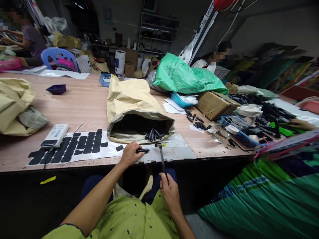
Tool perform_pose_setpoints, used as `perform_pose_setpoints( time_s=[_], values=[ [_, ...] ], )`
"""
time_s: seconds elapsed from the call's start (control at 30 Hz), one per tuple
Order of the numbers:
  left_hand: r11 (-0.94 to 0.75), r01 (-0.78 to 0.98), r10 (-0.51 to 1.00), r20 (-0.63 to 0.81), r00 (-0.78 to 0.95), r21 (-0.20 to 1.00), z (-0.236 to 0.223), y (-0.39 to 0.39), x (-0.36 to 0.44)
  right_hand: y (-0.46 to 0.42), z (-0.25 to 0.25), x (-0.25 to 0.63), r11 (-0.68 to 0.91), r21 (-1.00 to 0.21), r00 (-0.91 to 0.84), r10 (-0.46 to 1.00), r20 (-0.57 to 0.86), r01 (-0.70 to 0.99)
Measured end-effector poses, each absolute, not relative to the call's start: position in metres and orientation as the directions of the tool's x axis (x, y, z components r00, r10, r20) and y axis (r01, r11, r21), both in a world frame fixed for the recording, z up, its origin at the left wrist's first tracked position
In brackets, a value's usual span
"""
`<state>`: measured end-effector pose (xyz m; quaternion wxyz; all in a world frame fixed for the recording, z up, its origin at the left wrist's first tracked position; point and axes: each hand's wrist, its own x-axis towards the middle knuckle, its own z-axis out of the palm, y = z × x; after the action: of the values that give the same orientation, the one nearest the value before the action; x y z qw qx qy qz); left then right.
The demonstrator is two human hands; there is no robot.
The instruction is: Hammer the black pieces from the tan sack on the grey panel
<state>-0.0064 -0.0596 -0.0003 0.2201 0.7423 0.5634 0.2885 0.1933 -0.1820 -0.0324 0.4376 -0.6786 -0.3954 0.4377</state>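
My left hand rests at the table's front edge with its fingers closed on a small black tube-like part, which points to the right. My right hand grips the dark handle of a small hammer. The hammer's head lies over the pale board, just right of the black part and apart from it. Behind both hands, an open cream sack lies on its side, mouth toward me. Several similar black parts sit at the lip of that mouth; the sack's dark inside cannot be made out.
Left on the table are a white power bank with a cable and a sheet of black stickers. To the right stand a cardboard box, a clear jar and loose black parts. A large green sack bulges beside me.
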Motion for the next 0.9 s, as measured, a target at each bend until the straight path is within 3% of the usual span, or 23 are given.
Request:
perform_pose_setpoints(
  time_s=[0.1, 0.4, 0.63, 0.9],
  values=[
    [-0.259, 0.703, 0.966, 0.171, 0.194, 0.663, 0.000, -0.059, -0.006, -0.190, -0.024, 0.189, -0.212, -0.917, 0.276, 0.954, -0.118, 0.339],
    [-0.279, 0.696, 0.960, 0.196, 0.198, 0.662, -0.004, -0.059, -0.008, -0.195, -0.014, 0.183, -0.179, -0.881, 0.269, 0.961, -0.061, 0.439],
    [-0.268, 0.707, 0.963, 0.192, 0.187, 0.654, -0.004, -0.059, -0.007, -0.197, -0.014, 0.183, -0.190, -0.876, 0.251, 0.964, -0.082, 0.443],
    [-0.264, 0.713, 0.964, 0.193, 0.181, 0.650, -0.005, -0.059, -0.007, -0.198, -0.016, 0.173, -0.195, -0.922, 0.199, 0.971, -0.133, 0.333]
  ],
)
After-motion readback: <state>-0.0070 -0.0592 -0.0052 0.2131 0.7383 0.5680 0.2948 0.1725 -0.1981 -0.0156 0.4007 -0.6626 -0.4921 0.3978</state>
